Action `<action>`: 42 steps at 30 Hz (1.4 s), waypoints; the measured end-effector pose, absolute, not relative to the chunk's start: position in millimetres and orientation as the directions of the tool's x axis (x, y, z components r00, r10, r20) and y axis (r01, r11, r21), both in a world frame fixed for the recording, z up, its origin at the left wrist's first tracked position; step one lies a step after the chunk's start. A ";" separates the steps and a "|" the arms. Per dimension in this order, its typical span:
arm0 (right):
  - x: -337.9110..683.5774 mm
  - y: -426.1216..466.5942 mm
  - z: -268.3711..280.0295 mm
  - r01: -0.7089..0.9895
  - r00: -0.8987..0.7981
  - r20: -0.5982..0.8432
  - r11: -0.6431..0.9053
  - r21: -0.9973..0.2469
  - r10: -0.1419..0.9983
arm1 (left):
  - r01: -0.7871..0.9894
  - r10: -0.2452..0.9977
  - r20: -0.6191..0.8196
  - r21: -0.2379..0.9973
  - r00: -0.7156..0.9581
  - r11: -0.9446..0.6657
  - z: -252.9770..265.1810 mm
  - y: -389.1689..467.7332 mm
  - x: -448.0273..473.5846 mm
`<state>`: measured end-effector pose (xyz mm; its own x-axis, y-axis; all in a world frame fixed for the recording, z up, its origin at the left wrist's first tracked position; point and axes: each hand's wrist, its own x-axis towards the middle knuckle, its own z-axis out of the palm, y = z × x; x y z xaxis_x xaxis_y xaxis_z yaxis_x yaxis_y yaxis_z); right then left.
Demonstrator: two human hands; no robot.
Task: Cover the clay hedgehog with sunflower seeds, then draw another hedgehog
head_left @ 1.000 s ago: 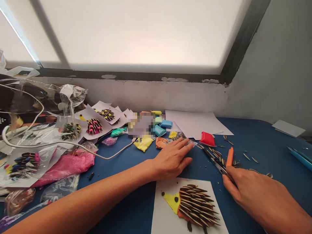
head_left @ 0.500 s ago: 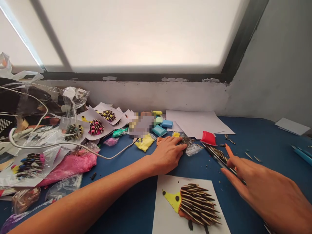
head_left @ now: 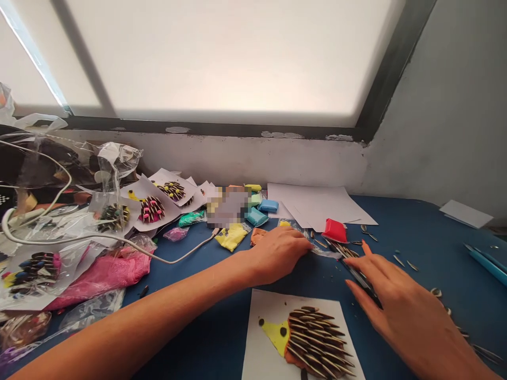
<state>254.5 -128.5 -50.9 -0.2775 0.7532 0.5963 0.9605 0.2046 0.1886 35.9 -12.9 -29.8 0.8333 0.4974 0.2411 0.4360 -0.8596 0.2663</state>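
Note:
My left hand point(head_left: 277, 252) lies on the blue table point(head_left: 428, 237), fingers curled together on the edge of a small clear plastic bag point(head_left: 327, 252). To the right, my right hand point(head_left: 386, 295) is flat with fingers spread over a dark thin pen point(head_left: 358, 278) and a scatter of striped sunflower seeds point(head_left: 348, 249); it grips nothing. Between my forearms, near the table's front edge, is a white card with a hedgehog point(head_left: 312, 340) made of yellow and orange clay and rows of seeds.
A red clay pack point(head_left: 335, 230) and white sheets point(head_left: 320, 203) lie behind the seeds. Blue, green and yellow clay packs point(head_left: 257, 214) sit mid-table. Left: finished hedgehog cards point(head_left: 152, 208), plastic bags, a pink bag point(head_left: 99, 272), a white cable point(head_left: 119, 240). Blue pens point(head_left: 487, 261) far right.
My right hand has opened and flattened, sliding left over the pen and seeds; the orange piece it held upright is no longer seen. My left hand shifted onto the clear bag.

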 end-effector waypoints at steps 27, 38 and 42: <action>251.0 -124.0 -31.5 0.906 0.223 0.393 -0.040 -0.422 0.892 | 0.621 0.743 0.129 0.466 0.657 -0.630 -3.5 19.1 0.1; 261.5 -121.8 -36.7 0.960 0.059 0.437 0.069 -0.271 0.897 | 0.600 0.618 0.046 0.192 0.785 -0.777 -17.7 24.1 -3.2; 264.4 -120.6 -44.7 0.977 -0.033 0.500 0.134 -0.167 0.866 | 0.604 0.620 0.143 0.144 0.772 -0.784 -22.5 24.4 -1.6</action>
